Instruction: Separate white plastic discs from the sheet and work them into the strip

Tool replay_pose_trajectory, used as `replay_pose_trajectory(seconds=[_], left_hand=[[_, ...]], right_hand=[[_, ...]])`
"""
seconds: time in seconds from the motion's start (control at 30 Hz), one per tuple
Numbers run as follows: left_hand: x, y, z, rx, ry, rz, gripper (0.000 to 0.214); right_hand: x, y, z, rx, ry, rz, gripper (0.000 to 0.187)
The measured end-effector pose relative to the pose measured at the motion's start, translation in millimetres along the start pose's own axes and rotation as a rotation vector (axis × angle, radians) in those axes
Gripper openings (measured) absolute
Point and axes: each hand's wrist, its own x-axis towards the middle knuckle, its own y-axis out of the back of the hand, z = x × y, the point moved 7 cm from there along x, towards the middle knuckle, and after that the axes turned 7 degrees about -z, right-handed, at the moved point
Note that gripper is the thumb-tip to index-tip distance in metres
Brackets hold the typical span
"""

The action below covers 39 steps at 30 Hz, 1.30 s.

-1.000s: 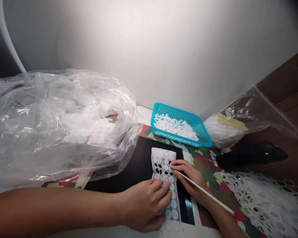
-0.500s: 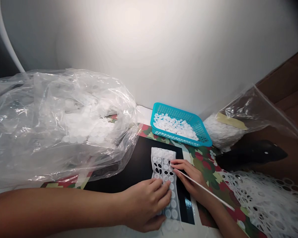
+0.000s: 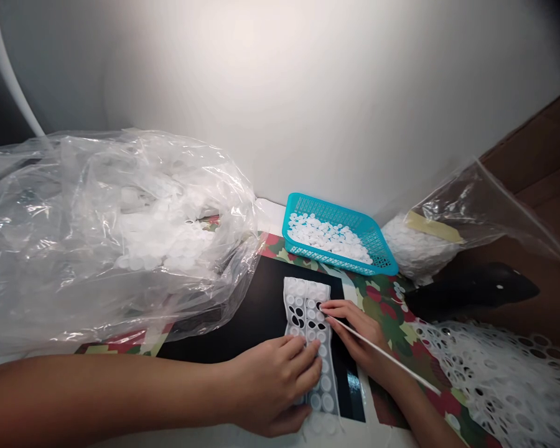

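A sheet of round white plastic pieces [image 3: 324, 367] lies lengthwise on a black mat [image 3: 242, 305]. Several dark openings show in its upper part. Across its lower middle rests my left hand [image 3: 280, 386], fingers bent and apart, thumb near the bottom, steadying the sheet from above. My right hand [image 3: 354, 330] is closed around a thin white stick [image 3: 392, 359], which slants down to the right over the wrist. Its fingertips touch the sheet's upper right edge beside the openings. Part of the sheet is hidden beneath my left hand.
A teal basket [image 3: 386, 249] holds small white round pieces behind the sheet. A large clear plastic bag [image 3: 74, 249] fills the left. On the right are another filled bag [image 3: 424, 242], a black object [image 3: 480, 289] and a pile of perforated white sheets [image 3: 508, 379].
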Motion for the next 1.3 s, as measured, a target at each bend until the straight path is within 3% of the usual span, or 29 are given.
replay_pose_trajectory(seconds=[1.3], left_hand=[[1.0,1.7,-3.0,-0.082,0.003,0.006,0.049]], right_hand=[[-0.4,-0.1,0.1,-0.039,0.006,-0.009,0.017]])
